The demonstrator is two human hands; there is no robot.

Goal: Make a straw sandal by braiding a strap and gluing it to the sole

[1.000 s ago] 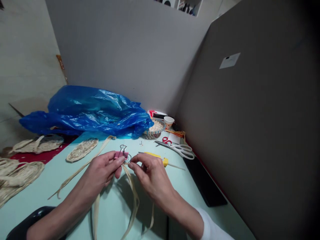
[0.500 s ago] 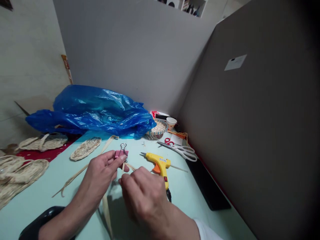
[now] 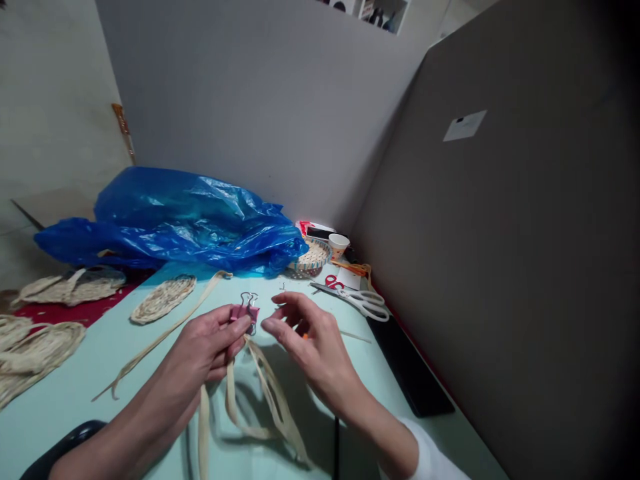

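Between the thumb and fingers of my left hand (image 3: 213,340) is a pink binder clip (image 3: 241,313) with its wire handles pointing up. Pale, flat straw strips (image 3: 270,380) hang from beneath the clip and the fingers, curling down towards the table. To the right of the clip, my right hand (image 3: 313,340) is raised with thumb and fingers apart and nothing between them. The glue gun behind it is mostly hidden; a bit of its orange trigger (image 3: 305,336) and its glue stick (image 3: 356,336) show. Another loose straw strip (image 3: 165,330) lies on the table at left.
A blue plastic bag (image 3: 185,223) spreads across the back. Woven straw slippers (image 3: 40,357) and an oval woven piece (image 3: 164,299) lie at left. White-handled scissors (image 3: 367,305), a paper cup (image 3: 339,245) and a round basket (image 3: 317,255) are at back right, beside a dark flat panel (image 3: 410,363).
My right hand has gone from a closed grip low near the strips to an open pose beside the clip. The strips now hang loose in view. The glue gun has become covered.
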